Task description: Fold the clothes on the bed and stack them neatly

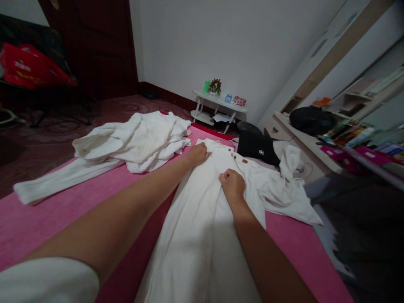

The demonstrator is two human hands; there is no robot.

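Observation:
White trousers [202, 219] lie lengthwise on the pink bed cover [290, 252], waistband at the far end with buttons and a small brown label. My left hand [198, 155] is closed with fingers curled at the trousers' left edge, just below the waistband. Nearer to me, my right hand [233, 184] is closed in a pinch on the front of the trousers, right of the middle. Part of the fabric under each hand is hidden by the fingers.
A rumpled white garment [148, 143] lies to the left, another white garment [284, 189] to the right. Beyond are a black item with a white logo [257, 147], a low white table [217, 100] and a desk [315, 151]. A red bag [34, 67] rests far left.

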